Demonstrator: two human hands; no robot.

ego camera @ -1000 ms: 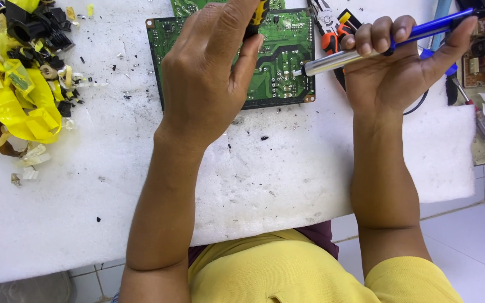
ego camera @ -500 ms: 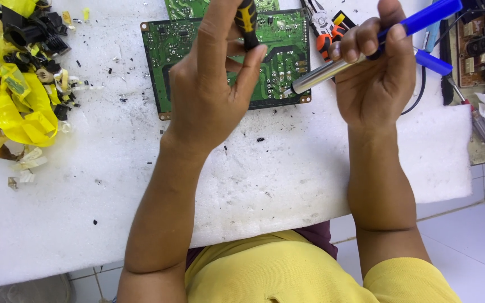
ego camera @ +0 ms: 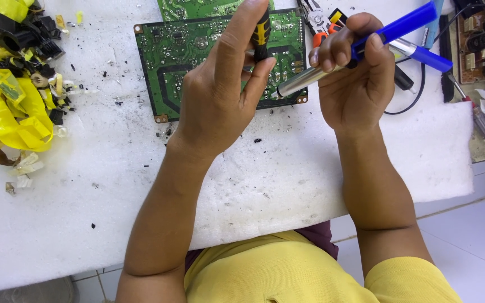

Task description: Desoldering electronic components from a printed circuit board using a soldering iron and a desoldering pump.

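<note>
Over the white foam-covered bench (ego camera: pixel 254 168), the left hand (ego camera: pixel 220 106) keeps its grip closed on a black-and-yellow-handled tool (ego camera: pixel 262 33), held upright above the green rectangular circuit board (ego camera: pixel 181 62). The right hand (ego camera: pixel 355 84) holds its grip shut around a blue-handled soldering iron with a silver barrel (ego camera: pixel 332 70), whose tip now points at the board's near right corner. Compared with a second ago, the right hand has curled tighter and tilted the iron steeper, and the board lies nearer. Yellow plastic scraps (ego camera: pixel 7 106) sit far left.
</note>
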